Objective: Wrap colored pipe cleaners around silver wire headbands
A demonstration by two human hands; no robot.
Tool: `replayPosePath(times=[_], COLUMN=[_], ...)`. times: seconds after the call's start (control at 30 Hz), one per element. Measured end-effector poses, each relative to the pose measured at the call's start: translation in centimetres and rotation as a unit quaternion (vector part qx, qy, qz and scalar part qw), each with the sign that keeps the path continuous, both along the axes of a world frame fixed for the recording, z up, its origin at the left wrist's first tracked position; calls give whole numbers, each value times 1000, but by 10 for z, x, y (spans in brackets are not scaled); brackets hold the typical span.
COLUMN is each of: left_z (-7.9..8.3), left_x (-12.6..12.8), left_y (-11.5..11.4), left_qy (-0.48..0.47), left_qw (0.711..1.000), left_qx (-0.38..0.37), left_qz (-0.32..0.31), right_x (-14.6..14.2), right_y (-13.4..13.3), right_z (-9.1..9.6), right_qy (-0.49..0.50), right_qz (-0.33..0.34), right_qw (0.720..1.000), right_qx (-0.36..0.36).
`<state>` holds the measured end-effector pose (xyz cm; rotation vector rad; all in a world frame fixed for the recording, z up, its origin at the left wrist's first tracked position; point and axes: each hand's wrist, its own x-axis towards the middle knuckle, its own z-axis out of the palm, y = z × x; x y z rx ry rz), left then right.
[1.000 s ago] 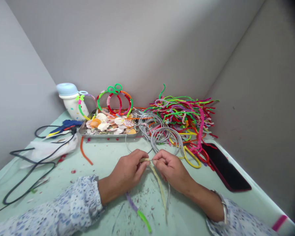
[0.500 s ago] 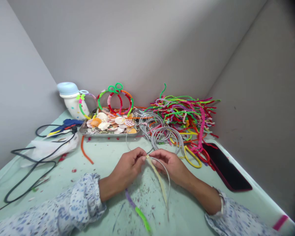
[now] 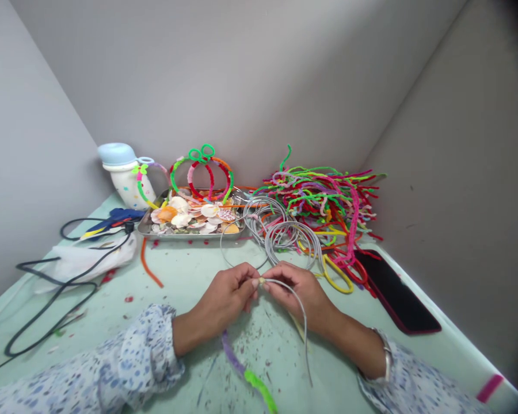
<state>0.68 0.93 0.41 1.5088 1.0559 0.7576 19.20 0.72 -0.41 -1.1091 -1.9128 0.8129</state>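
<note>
My left hand (image 3: 222,302) is closed in a pinch on a grey wire (image 3: 305,328), near a pale yellow wrap (image 3: 261,281). From beneath this hand hangs a section covered in purple and bright green pipe cleaner (image 3: 237,359); its link to the wire is hidden by my palm. My right hand (image 3: 304,296) pinches close beside the left, its fingertips at the yellow wrap. The loose tail of the pale yellow pipe cleaner (image 3: 301,330) shows below the right hand, partly hidden. The wire's free end curves over the right fingers and down toward me.
Behind my hands lie coiled grey wire (image 3: 293,244) and a metal tray (image 3: 190,236) of shells bearing colourful hoops (image 3: 232,178). A pipe-cleaner heap (image 3: 323,192) and phone (image 3: 399,293) are at right. A bottle (image 3: 132,187), black cable (image 3: 19,322) and plastic bag (image 3: 90,261) are left.
The yellow pipe cleaner's tail has swung from between my hands to beneath the right hand. The wire's free end has shifted right. Both hands stay close together.
</note>
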Motion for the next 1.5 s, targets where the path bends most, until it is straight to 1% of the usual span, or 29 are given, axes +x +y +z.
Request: replayPosePath(times=[0.1,0.27,0.37,0.53,0.67,0.8,0.93,1.03,1.07,1.13,1.2,1.3,1.37,1.4,1.43,1.5], left_z=[-1,-3,-1,0,-2,1,2,0,0,-1,-2,-3,-4,-4,-5,-4], left_x=[0,-3,-5,-8,-12,-16,-17,-15,-14,-12,-10,-7,-6,-5,-5,-4], left_y=[2,8,10,14,20,23,22,21,20,18,18,18,18,18,17,16], left_qy=[-22,-55,-57,-54,-62,-65,-74,-82,-86,-93,-97,-97,-100,-99,-97,-88], left_qw=[999,992,988,982,969,958,954,958,962,970,976,981,984,986,989,993], left_qx=[-34,-99,-121,-153,-198,-228,-234,-223,-213,-189,-172,-156,-137,-125,-110,-81], left_qz=[-12,-54,-77,-98,-137,-164,-171,-159,-147,-119,-93,-62,-45,-38,-30,-16], right_x=[2,3,3,8,13,16,19,20,21,22,24,29,32,32,32,28], right_y=[1,1,1,4,6,3,1,2,3,7,12,18,19,18,17,13], right_z=[2,9,12,7,4,10,13,14,14,17,22,31,38,41,44,48], right_qy=[-31,-78,-101,-119,-164,-240,-289,-297,-296,-292,-283,-234,-193,-177,-170,-166], right_qz=[9,34,49,86,121,138,151,150,147,121,76,-2,-54,-72,-77,-53], right_qw=[999,994,989,976,950,912,877,866,868,880,899,932,956,966,975,985], right_qx=[38,66,93,161,237,303,354,374,372,354,325,276,216,171,119,14])
